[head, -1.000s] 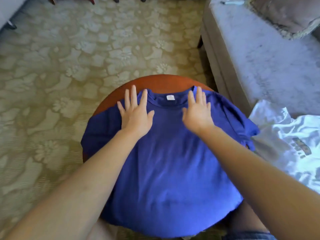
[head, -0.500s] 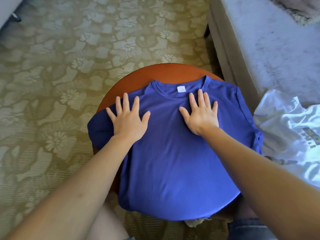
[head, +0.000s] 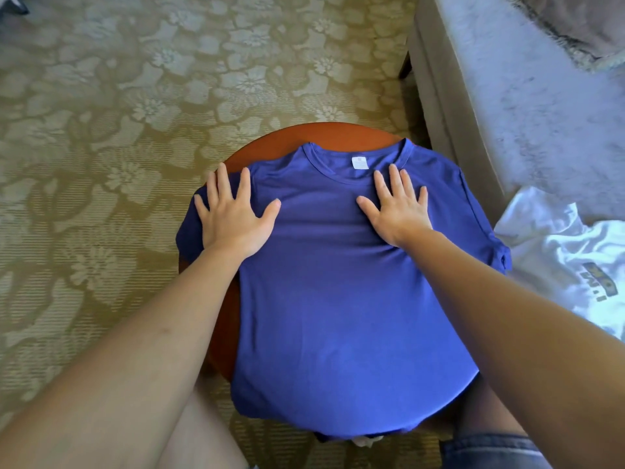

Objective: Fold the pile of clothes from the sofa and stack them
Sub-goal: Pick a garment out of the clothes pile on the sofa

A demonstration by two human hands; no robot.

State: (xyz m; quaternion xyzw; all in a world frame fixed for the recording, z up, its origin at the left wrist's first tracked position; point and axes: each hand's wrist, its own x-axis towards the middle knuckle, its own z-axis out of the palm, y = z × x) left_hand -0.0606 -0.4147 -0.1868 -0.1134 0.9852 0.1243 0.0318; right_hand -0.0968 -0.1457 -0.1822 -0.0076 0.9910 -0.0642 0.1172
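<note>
A blue T-shirt [head: 338, 292] lies spread flat, collar away from me, over a small round wooden table [head: 338, 137]. Its hem hangs over the near edge and its sleeves droop off both sides. My left hand [head: 233, 214] presses flat on the shirt's left shoulder, fingers straight and spread. My right hand [head: 399, 208] presses flat just right of the collar in the same way. A crumpled white T-shirt [head: 568, 258] with a printed logo lies on the sofa at the right.
A grey sofa [head: 527, 106] runs along the right side, close to the table's edge, with a cushion [head: 581, 25] at its far end. Patterned beige carpet [head: 118, 130] covers the floor to the left and beyond. My knees sit under the table's near edge.
Both hands have slid apart across the chest of the blue shirt, the left one outward to the left shoulder, the right one slightly right. The shirt lies smoother.
</note>
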